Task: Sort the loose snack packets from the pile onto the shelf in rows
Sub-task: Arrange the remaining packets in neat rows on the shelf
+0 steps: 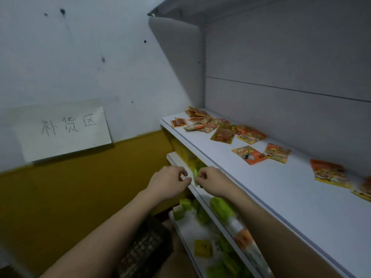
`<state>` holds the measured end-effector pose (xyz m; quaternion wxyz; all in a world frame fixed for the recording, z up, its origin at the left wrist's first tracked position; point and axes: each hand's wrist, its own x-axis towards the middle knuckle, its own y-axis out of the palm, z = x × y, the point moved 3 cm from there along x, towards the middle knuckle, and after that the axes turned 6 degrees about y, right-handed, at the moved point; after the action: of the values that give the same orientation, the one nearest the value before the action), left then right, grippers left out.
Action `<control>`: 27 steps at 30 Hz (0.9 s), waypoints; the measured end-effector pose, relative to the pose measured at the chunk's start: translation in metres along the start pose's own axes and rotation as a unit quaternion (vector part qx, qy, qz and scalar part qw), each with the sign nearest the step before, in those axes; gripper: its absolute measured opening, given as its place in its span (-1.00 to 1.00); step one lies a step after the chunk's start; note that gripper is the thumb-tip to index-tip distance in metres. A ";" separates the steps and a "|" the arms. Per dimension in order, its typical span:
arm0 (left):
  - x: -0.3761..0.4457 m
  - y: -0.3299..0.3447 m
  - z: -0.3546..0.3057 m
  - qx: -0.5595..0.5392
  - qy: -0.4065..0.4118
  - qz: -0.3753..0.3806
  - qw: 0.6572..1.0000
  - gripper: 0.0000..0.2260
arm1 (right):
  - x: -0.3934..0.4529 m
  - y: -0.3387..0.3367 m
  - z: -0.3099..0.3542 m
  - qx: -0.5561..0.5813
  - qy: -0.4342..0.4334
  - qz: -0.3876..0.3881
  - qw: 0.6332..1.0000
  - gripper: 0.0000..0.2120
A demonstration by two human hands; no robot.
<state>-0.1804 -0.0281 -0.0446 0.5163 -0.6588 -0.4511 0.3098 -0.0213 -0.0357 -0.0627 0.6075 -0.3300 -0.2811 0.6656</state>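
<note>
So the big white shelf (281,197) runs up and to the right of both hands, with a grey back panel (291,57) behind it. Left of the hands is the wall (70,47), white on top and mustard yellow lower down, with a paper sign (62,129) taped on it, handwritten characters. Below the hands there's a lower shelf (188,233) holding green packs (220,207) and a small yellow box (202,248), and under the left forearm sits a dark crate (144,251).

The snack packets (222,133) lie well beyond the hands at the far end of the shelf, a loose pile of orange and red ones, overlapping a bit. Two more (261,154) lie side by side to the right of that, and another few (329,173) are way off to the right near the frame edge.

Left hand (167,182) and right hand (209,181) are close together just off the shelf's front edge, fingers curled in, fingertips almost meeting. They look like they're pinching something small and green (195,173) between them, but it's blurry, so I can't tell what it is or whether either actually grips it.
</note>
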 end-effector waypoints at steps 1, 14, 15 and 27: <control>0.012 -0.002 0.005 0.002 0.004 0.002 1.000 -0.66 | 0.012 -0.002 0.002 0.003 -0.003 0.000 1.000 -0.81; 0.179 -0.002 0.099 -0.053 0.002 -0.032 0.998 -0.75 | 0.200 -0.016 0.001 0.034 0.022 -0.070 0.997 -0.86; 0.193 -0.001 0.108 -0.061 0.008 -0.042 0.997 -0.77 | 0.214 -0.017 -0.002 0.033 0.026 -0.092 0.995 -0.87; 0.379 -0.003 0.212 -0.176 0.046 -0.106 0.978 -0.68 | 0.367 -0.033 0.002 -0.291 0.076 -0.128 0.945 -0.55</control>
<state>-0.2140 0.4038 -0.0781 0.4425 -0.7012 -0.5416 0.1387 -0.0181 0.3327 -0.0720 0.5850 -0.5033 -0.4553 0.4440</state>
